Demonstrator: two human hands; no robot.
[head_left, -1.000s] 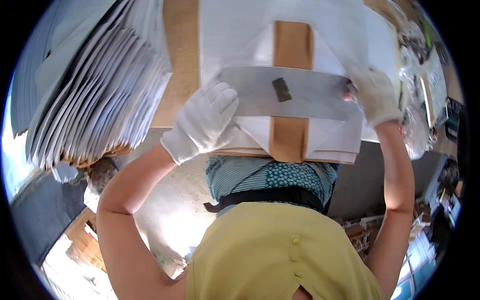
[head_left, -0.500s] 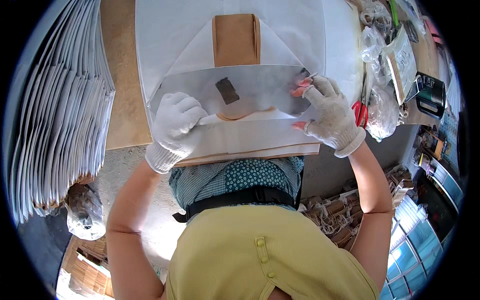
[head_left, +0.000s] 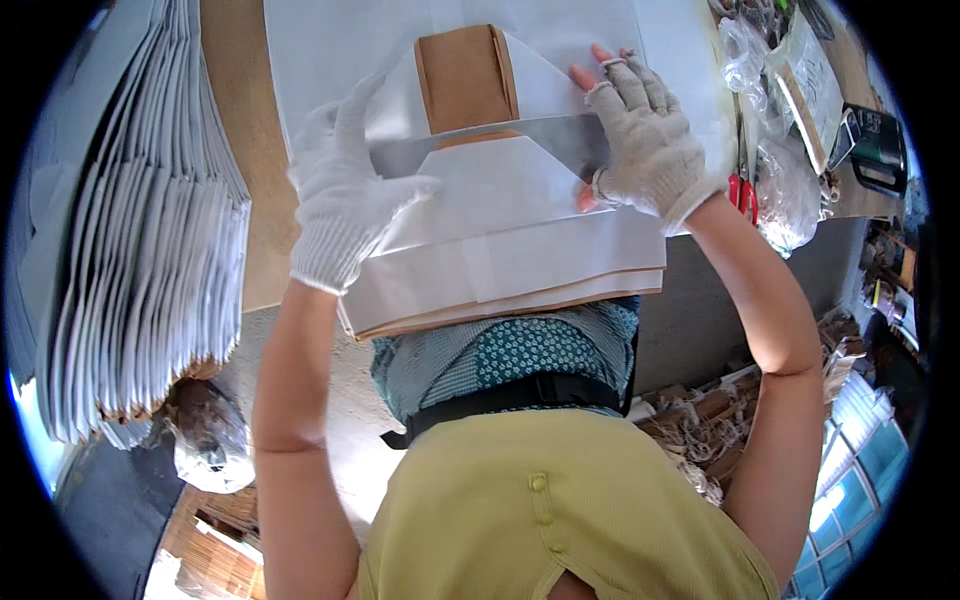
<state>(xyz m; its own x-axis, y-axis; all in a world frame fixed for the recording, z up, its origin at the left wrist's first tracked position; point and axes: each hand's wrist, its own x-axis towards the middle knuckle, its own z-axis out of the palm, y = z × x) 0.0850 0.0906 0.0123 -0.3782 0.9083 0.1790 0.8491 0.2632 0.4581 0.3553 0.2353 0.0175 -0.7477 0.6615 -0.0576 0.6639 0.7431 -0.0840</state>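
A large white paper bag (head_left: 540, 262) with brown inner layers lies before me on the worktable. Its near flap (head_left: 490, 195) is folded away from me over a thin grey plate (head_left: 565, 140), whose strip still shows beyond the flap. Past the plate, a brown rectangle of the bag's inside (head_left: 465, 80) faces up between white slanted folds. My left hand (head_left: 345, 200), in a white knit glove, rests open on the flap's left side, thumb pointing inward. My right hand (head_left: 645, 140), gloved with bare fingertips, is open at the right, fingers spread over the far paper, thumb by the flap's edge.
A tall stack of folded white paper bags (head_left: 150, 270) stands at left. Red-handled scissors (head_left: 742, 195), clear plastic bags (head_left: 785, 200) and a dark green tool or container (head_left: 880, 150) lie at right. Paper scraps (head_left: 700, 430) are heaped below the table.
The near flap has turned up over the grey plate, covering most of it and its dark patch. Both hands have moved away from me, and the left has opened from a closed grip.
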